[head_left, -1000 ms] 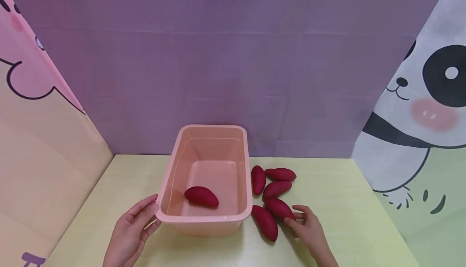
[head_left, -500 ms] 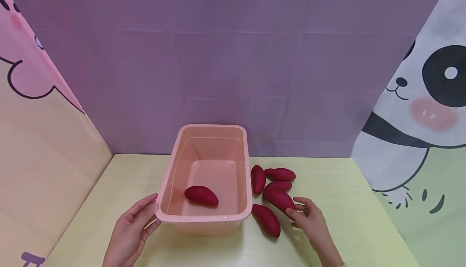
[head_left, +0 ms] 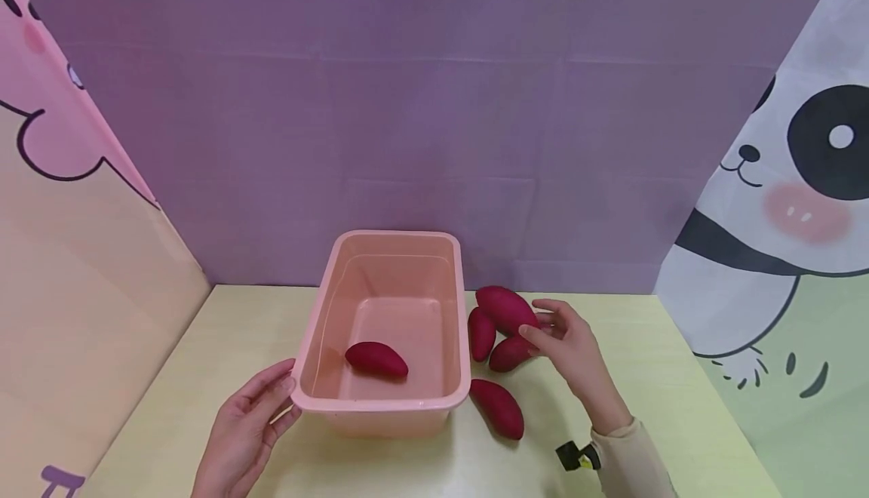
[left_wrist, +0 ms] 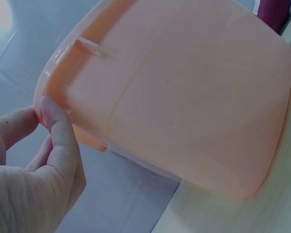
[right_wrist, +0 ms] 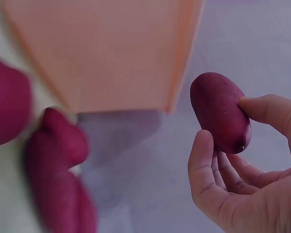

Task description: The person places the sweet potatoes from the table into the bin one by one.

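My left hand (head_left: pixel 239 431) pinches the near left corner of a pink plastic tub (head_left: pixel 382 406) by its rim; the left wrist view shows thumb and finger on that rim. Inside the tub lies one red-purple sweet potato (head_left: pixel 376 360). To the right of the tub my right hand (head_left: pixel 570 347) holds another sweet potato (right_wrist: pixel 219 112) by one end, between thumb and fingers. In the right wrist view it is off the table, apart from the others. Beneath it in the head view are a sweet potato (head_left: pixel 482 334) beside the tub and a second sweet potato (head_left: pixel 511 353), partly covered.
Nearer the front, a single sweet potato (head_left: pixel 498 410) lies against the tub's right side. The pale wooden table (head_left: pixel 652 377) ends at a purple cloth backdrop (head_left: pixel 434 106). Printed side panels, one with a panda (head_left: pixel 808 211), flank it.
My right hand has lifted the sweet potato from the group and carried it up and away from me, over the far ones. The left hand stays on the tub's rim.
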Demonstrator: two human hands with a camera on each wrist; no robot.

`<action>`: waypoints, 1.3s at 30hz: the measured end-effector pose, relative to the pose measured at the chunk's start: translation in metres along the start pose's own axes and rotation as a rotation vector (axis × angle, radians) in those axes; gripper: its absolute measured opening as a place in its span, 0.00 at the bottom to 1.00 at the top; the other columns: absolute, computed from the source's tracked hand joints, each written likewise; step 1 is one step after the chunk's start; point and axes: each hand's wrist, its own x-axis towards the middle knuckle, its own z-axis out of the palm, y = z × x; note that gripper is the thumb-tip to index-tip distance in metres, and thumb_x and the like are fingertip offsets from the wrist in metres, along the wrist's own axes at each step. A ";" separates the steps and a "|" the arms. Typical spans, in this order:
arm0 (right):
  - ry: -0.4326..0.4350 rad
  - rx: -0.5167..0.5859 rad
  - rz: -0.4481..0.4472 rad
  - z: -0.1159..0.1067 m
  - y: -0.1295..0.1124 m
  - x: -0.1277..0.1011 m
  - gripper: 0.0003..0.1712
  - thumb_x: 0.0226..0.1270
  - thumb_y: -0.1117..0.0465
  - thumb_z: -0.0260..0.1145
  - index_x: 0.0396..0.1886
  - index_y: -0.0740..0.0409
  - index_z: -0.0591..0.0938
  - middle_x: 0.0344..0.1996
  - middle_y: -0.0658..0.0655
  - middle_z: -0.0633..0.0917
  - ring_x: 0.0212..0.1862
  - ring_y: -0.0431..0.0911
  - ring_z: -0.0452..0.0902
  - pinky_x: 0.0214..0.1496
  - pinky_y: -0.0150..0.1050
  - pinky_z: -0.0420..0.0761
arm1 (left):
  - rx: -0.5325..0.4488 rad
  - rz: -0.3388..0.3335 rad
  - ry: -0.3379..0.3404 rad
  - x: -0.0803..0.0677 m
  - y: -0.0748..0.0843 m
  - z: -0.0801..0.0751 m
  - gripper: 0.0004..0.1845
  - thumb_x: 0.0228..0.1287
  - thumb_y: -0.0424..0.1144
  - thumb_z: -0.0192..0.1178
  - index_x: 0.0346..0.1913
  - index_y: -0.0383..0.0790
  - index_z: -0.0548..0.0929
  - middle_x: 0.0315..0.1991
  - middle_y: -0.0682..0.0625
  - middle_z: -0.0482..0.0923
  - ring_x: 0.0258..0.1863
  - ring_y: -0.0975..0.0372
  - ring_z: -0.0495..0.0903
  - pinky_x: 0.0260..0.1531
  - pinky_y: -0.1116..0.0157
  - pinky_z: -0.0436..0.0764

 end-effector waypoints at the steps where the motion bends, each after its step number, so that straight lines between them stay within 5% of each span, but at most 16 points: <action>1: -0.012 -0.008 -0.015 0.003 -0.006 0.004 0.28 0.65 0.65 0.71 0.63 0.65 0.74 0.51 0.68 0.81 0.45 0.53 0.83 0.41 0.41 0.88 | 0.000 -0.001 0.001 0.000 0.000 0.000 0.14 0.75 0.29 0.55 0.57 0.40 0.84 0.49 0.49 0.84 0.45 0.61 0.84 0.45 0.65 0.85; 11: -0.153 -0.133 -0.137 0.057 -0.063 0.060 0.31 0.63 0.61 0.74 0.63 0.65 0.75 0.51 0.62 0.82 0.47 0.55 0.81 0.37 0.43 0.88 | 0.011 -0.001 0.012 -0.001 0.002 -0.001 0.14 0.75 0.29 0.55 0.58 0.39 0.84 0.48 0.49 0.84 0.45 0.60 0.85 0.45 0.63 0.85; 21: -0.259 -0.287 -0.056 0.132 -0.099 0.116 0.28 0.61 0.59 0.75 0.58 0.64 0.76 0.52 0.62 0.83 0.44 0.51 0.83 0.36 0.39 0.88 | 0.014 -0.007 0.027 -0.001 0.001 -0.002 0.14 0.74 0.29 0.56 0.58 0.39 0.84 0.49 0.49 0.84 0.45 0.60 0.85 0.45 0.64 0.85; 30: -0.348 -0.445 0.005 0.177 -0.074 0.122 0.08 0.61 0.60 0.73 0.35 0.60 0.84 0.24 0.55 0.79 0.29 0.49 0.76 0.34 0.43 0.87 | 0.023 -0.030 0.052 -0.001 0.000 0.000 0.14 0.74 0.30 0.57 0.57 0.40 0.85 0.48 0.49 0.84 0.45 0.60 0.85 0.44 0.64 0.85; 39: -0.438 -0.491 0.114 0.188 -0.053 0.113 0.06 0.58 0.65 0.76 0.35 0.55 0.87 0.29 0.50 0.86 0.36 0.48 0.79 0.38 0.48 0.87 | 0.034 -0.027 0.045 0.000 0.000 -0.001 0.14 0.74 0.30 0.57 0.57 0.39 0.84 0.46 0.49 0.83 0.44 0.60 0.85 0.44 0.65 0.85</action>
